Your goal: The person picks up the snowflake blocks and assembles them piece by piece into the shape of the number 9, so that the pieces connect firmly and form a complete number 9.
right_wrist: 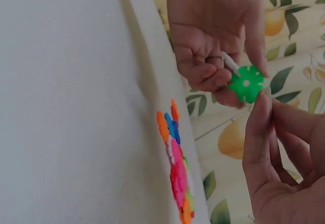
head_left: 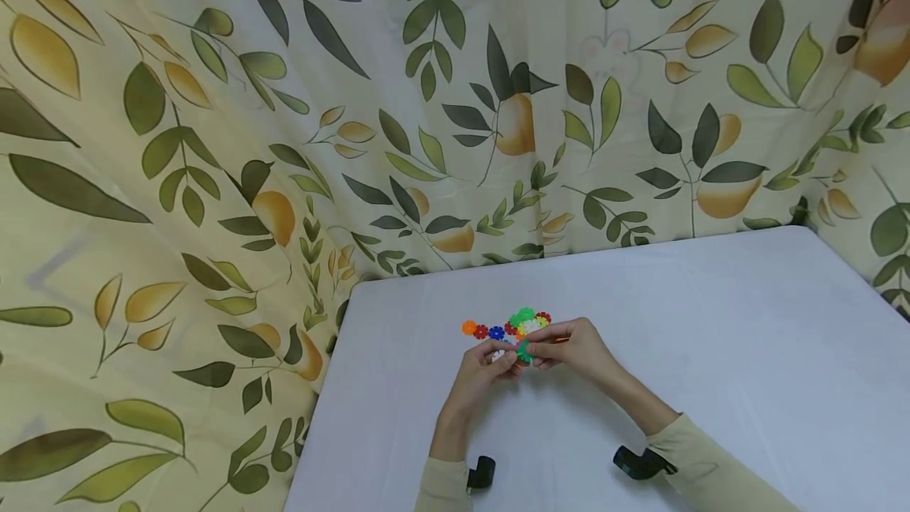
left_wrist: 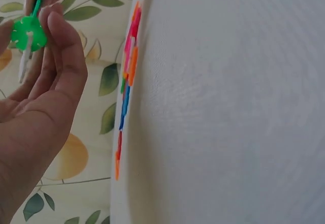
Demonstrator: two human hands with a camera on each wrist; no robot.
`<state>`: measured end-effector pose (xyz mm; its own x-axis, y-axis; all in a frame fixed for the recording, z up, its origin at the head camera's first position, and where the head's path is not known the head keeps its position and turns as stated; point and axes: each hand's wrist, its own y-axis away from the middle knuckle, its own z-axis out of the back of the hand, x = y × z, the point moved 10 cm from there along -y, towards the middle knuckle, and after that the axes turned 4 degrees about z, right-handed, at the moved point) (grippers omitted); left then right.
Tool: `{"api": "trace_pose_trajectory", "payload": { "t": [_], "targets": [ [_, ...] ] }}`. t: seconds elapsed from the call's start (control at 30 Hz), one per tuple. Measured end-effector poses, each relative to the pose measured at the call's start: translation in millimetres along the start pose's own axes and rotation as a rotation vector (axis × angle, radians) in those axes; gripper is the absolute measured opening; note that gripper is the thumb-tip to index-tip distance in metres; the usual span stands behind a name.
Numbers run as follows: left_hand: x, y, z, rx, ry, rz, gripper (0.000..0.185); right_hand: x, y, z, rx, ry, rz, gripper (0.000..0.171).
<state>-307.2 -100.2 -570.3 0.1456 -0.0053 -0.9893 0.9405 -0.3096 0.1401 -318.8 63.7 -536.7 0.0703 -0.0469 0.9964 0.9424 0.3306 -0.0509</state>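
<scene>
Two hands meeting just this side of the pile of coloured snowflake discs on the white table. Left hand, fingers curled, pinching a white disc slotted into the green snowflake disc. Right hand, fingertips closed, gripping that green disc's edge. Leaf-print curtain beyond the pile.

Green flower-shaped disc slotted onto white disc, above table
</scene>
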Motion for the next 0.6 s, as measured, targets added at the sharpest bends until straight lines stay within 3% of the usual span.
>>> {"api": "trace_pose_trajectory", "payload": {
  "t": [0.13,0.23,0.43,0.6],
  "targets": [
    [1.9,0.2,-3.1,0.030,-0.048,-0.003,0.029,-2,0,-5,0.044,0.032,0.017,0.029],
    [2.2,0.6,-2.8,0.028,-0.052,-0.009,0.030,-1,0,1,0.003,0.074,0.033,0.032],
    [4.0,4.6,-0.1,0.026,0.011,0.023,0.027,2,0,30,-0.163,0.328,0.083,0.022],
    [2.2,5.0,2.0,0.003,0.039,0.044,0.025,-2,-6,41,-0.180,0.496,0.075,0.018]
  ]
}}
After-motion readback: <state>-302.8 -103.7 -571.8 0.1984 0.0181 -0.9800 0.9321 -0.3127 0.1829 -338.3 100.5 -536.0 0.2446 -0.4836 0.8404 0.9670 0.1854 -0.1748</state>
